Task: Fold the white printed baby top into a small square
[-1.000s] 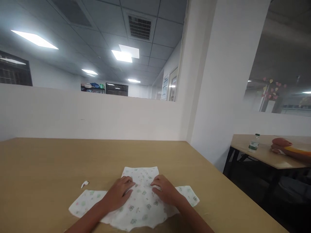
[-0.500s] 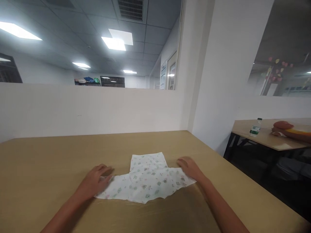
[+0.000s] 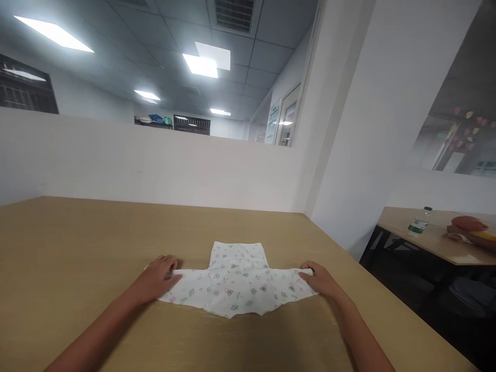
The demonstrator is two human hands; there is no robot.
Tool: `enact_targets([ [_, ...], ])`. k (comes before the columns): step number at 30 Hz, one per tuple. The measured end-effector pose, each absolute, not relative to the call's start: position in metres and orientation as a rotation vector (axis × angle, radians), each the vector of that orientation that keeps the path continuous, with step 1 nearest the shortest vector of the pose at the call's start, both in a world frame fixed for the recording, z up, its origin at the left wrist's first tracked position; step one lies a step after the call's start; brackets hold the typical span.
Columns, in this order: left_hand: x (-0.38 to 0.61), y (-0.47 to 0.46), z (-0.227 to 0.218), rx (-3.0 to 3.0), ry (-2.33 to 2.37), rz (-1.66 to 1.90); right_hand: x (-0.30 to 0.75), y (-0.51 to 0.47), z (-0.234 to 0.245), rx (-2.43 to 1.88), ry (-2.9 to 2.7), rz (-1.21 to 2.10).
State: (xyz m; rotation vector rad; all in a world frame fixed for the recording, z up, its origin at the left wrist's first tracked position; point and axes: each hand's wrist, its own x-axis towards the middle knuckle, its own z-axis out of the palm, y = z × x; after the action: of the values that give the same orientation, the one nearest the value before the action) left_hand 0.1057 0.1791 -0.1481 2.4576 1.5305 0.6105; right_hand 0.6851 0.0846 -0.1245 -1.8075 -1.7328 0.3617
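A small white garment [image 3: 236, 281] with a tiny green and pink print lies spread flat on the wooden table [image 3: 77, 248]. It forms a T shape, with a narrower panel pointing away from me. My left hand [image 3: 157, 279] rests on its left end, fingers flat and slightly apart. At the right end, the fingers of my right hand [image 3: 320, 279] lie stretched over the edge of the cloth. Neither hand lifts the fabric off the table.
A low white partition [image 3: 155, 165] runs along the table's far edge, and a white pillar [image 3: 368, 129] stands at the right. A second table [image 3: 430, 240] at the right carries a water bottle [image 3: 418, 222], with another person's hand [image 3: 467, 225] resting on it.
Both hands have slid apart from the middle of the garment out to its two ends. The cloth now lies flatter and wider. The small white object left of it is no longer seen.
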Motion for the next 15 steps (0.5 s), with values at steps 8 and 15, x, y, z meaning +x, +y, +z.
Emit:
enact_targets([
  [8, 0.083, 0.180, -0.135, 2.254, 1.453, 0.472, 0.681, 0.071, -0.104, -1.743, -1.620, 0.485],
  [15, 0.067, 0.176, -0.122, 2.037, 1.257, 0.465, 0.698, 0.072, -0.109, -1.994, -1.508, 0.626],
])
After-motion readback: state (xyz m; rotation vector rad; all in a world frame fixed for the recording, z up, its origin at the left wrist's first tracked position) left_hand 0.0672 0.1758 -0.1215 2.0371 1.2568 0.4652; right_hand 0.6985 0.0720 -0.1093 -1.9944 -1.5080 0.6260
